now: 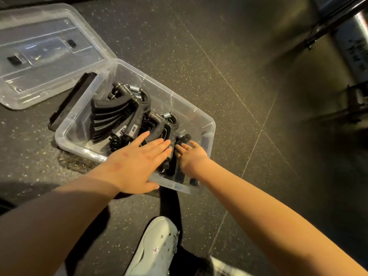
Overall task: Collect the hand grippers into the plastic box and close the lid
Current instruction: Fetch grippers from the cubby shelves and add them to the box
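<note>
Most hand grippers (119,114) lie in the plastic box (165,90), left hand (139,162) flat with straight fingers on them, right hand (191,156) cupping one, its grip unclear, and the lid (49,46) waits open on the floor (219,56).

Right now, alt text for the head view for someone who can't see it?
Two hands reach into a clear plastic box of black hand grippers on a dark floor: left hand flat on them, right hand touching one. The lid lies off beside it.

Dim warm yellowish light; glints on plastic box (211,124) and metal post (358,22), soft shadows on floor (199,56), wide-angle bending and blur at edges.
</note>
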